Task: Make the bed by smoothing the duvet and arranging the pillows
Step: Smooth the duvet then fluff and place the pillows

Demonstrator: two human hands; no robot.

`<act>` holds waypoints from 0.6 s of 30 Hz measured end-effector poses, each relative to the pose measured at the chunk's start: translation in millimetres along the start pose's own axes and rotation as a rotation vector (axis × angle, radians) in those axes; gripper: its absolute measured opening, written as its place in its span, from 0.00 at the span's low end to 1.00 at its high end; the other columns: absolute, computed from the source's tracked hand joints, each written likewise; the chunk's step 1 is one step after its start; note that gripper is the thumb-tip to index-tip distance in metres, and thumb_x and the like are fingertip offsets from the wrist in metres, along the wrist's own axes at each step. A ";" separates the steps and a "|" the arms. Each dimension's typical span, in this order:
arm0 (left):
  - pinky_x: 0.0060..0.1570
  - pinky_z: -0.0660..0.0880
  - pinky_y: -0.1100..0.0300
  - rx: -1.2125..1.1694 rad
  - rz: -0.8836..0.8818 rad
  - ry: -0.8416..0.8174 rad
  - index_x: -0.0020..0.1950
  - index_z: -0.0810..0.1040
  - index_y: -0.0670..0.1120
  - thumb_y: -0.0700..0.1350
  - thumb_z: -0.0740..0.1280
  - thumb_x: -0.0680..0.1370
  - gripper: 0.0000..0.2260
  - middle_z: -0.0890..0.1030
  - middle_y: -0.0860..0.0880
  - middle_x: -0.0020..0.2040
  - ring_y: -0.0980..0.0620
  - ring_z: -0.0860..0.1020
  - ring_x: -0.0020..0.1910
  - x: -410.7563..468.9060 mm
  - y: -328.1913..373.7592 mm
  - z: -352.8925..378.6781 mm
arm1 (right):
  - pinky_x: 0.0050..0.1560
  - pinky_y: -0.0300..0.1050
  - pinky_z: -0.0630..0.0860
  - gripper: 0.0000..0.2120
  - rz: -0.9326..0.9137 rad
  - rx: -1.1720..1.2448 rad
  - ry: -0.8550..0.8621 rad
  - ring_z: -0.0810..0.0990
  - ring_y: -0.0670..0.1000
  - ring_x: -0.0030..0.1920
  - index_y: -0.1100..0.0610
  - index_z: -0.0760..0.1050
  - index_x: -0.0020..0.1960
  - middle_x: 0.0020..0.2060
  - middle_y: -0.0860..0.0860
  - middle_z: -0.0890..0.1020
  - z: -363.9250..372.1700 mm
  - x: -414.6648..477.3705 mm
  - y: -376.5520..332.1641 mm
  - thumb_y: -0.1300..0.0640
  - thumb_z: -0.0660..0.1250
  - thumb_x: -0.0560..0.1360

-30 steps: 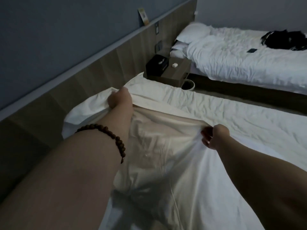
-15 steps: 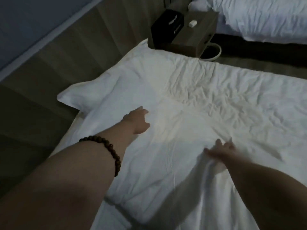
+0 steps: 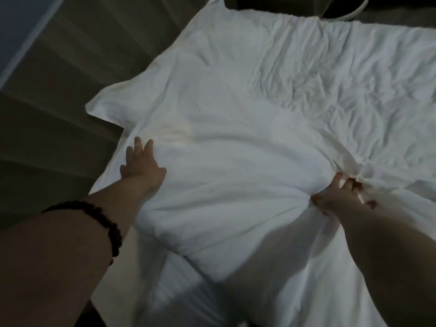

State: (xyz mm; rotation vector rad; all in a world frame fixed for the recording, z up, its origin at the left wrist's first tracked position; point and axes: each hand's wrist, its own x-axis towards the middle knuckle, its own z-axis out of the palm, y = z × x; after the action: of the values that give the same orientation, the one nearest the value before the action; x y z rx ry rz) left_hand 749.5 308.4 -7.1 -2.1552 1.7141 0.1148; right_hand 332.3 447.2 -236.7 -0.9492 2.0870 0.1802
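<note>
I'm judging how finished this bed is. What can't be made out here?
- Under the duvet, head view: whatever makes the bulge is covered by the cloth.
- Right hand, head view: some fingertips sunk in the duvet folds it grips.
- White rim, head view: cut off by the top edge.
- Bead bracelet, head view: beads blurred.

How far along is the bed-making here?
Done: the duvet lies spread across the bed. In hand: the left hand presses it flat while the right hand grips a bunch of it. Left: the creases on the right side need smoothing, and the pillows, none in view, need arranging.
</note>
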 end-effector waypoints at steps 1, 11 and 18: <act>0.73 0.59 0.38 -0.038 -0.021 0.029 0.81 0.49 0.53 0.53 0.69 0.76 0.40 0.42 0.53 0.82 0.45 0.46 0.80 0.3 -2.7 0.1 | 0.70 0.77 0.46 0.50 -0.001 -0.002 -0.005 0.38 0.56 0.80 0.48 0.34 0.78 0.80 0.53 0.41 0.3 0.9 0.1 0.29 0.60 0.71; 0.61 0.74 0.50 -0.326 -0.025 -0.086 0.75 0.63 0.47 0.57 0.73 0.62 0.44 0.75 0.42 0.67 0.39 0.75 0.63 0.1 -59.8 -2.8 | 0.71 0.77 0.45 0.53 0.000 -0.053 -0.016 0.37 0.56 0.80 0.48 0.34 0.79 0.80 0.54 0.39 -6.2 -10.6 3.7 0.29 0.64 0.69; 0.66 0.71 0.50 -0.241 0.125 -0.148 0.79 0.60 0.49 0.56 0.74 0.65 0.45 0.70 0.44 0.73 0.40 0.71 0.69 -0.3 -100.1 -1.9 | 0.68 0.80 0.46 0.31 0.061 -0.173 0.267 0.40 0.65 0.79 0.50 0.43 0.81 0.80 0.59 0.43 29.9 -86.8 -44.6 0.47 0.51 0.82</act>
State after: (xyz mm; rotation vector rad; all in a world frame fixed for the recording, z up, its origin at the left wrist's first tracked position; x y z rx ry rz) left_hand 844.5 326.2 19.2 -2.1395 1.8254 0.5268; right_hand 414.6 477.6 -184.5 -1.0602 2.3775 0.2827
